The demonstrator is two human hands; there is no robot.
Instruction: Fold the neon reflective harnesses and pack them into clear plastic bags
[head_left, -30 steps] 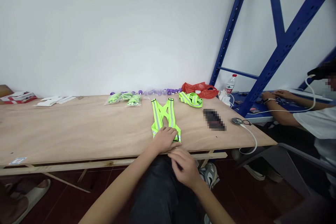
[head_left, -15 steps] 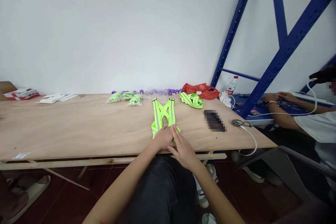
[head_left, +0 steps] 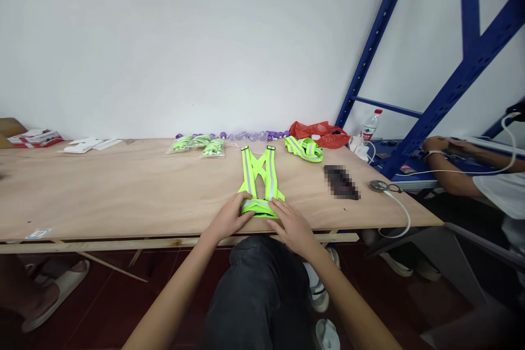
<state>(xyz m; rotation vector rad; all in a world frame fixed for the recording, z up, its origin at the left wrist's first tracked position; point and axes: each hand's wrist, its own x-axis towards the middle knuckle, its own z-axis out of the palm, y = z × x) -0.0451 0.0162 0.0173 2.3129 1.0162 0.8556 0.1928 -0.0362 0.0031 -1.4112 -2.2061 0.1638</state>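
Vest [head_left: 258, 165] flat at my 12 o'clock, near end between my hands. Left hand [head_left: 228, 217] on its 7, right hand [head_left: 293, 227] on its 5; both half-open, fingertips touching, gripping nothing.

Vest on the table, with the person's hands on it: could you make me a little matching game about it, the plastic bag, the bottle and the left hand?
Things:
1. Vest
2. Plastic bag
3. Bottle
4. Left hand

Descriptions:
A. Clear, with a red cap
B. Touching the vest's near left corner
C. Bright yellow-green with pale stripes, laid out in an X shape
D. Red and crumpled, near the wall

Right pairs: 1-C, 2-D, 3-A, 4-B
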